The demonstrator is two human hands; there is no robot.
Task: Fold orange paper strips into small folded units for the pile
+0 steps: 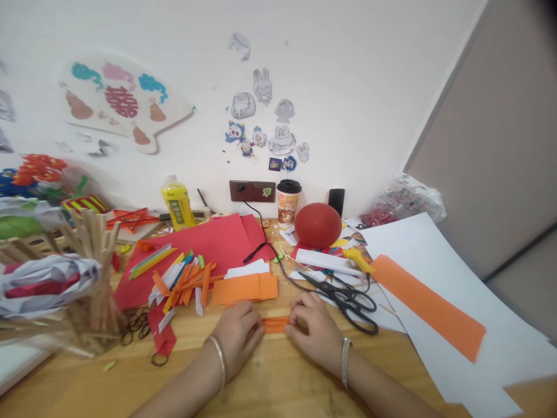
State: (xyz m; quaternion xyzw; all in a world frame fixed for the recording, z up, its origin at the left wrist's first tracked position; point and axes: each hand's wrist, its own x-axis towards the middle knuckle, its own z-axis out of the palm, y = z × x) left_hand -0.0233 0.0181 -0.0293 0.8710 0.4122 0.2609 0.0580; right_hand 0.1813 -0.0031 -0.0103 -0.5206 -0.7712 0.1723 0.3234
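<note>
Between my hands a small folded strip of orange paper point(275, 325) lies level, just above or on the wooden table; which of the two I cannot tell. My left hand point(238, 332) pinches its left end and my right hand point(314, 328) pinches its right end, fingers closed on both sides. Right behind it sits a stack of orange paper pieces point(243, 288). A heap of folded paper strips point(187, 284), mostly orange, lies to the left of that stack. Black scissors point(348, 299) rest to the right, close to my right hand.
Red paper sheets point(204, 238) spread behind the strips. A yellow bottle point(177, 203), a lidded cup point(288, 206) and a red balloon point(318, 225) stand toward the wall. White sheets point(435, 261) with an orange strip point(429, 307) cover the right side. A basket of wooden sticks point(82, 290) is left.
</note>
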